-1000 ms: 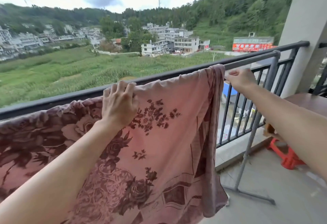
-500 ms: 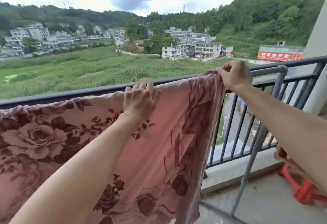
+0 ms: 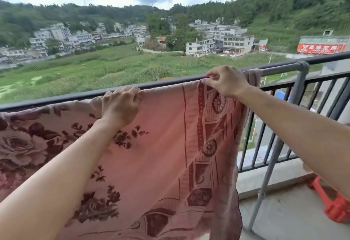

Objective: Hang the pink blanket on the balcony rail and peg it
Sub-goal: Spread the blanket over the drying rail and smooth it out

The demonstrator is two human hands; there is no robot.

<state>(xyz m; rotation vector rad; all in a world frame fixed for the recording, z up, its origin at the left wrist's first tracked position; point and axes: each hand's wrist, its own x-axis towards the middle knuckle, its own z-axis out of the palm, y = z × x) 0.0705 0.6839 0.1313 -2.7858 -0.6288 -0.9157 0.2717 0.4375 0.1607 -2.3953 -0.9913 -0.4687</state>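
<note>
The pink blanket (image 3: 161, 145) with dark red flowers and a patterned border hangs over a grey metal drying rail (image 3: 280, 68) that stands just inside the dark balcony rail (image 3: 56, 100). My left hand (image 3: 121, 107) grips the blanket's top fold, fingers curled over it. Further right, my right hand (image 3: 226, 81) pinches the top edge near the blanket's right border. A bunched corner of the blanket (image 3: 252, 77) lies over the grey rail just right of that hand. No pegs are visible.
The grey rail's upright post (image 3: 272, 156) runs down to the concrete balcony floor (image 3: 287, 219). A red plastic object (image 3: 335, 207) sits on the floor at the right. Dark railing bars (image 3: 320, 107) close the balcony; fields and buildings lie beyond.
The blanket's right part has been spread flatter along the rail. My right hand moved from a fist on the corner to a pinch on the top edge; my left hand curled over the fold.
</note>
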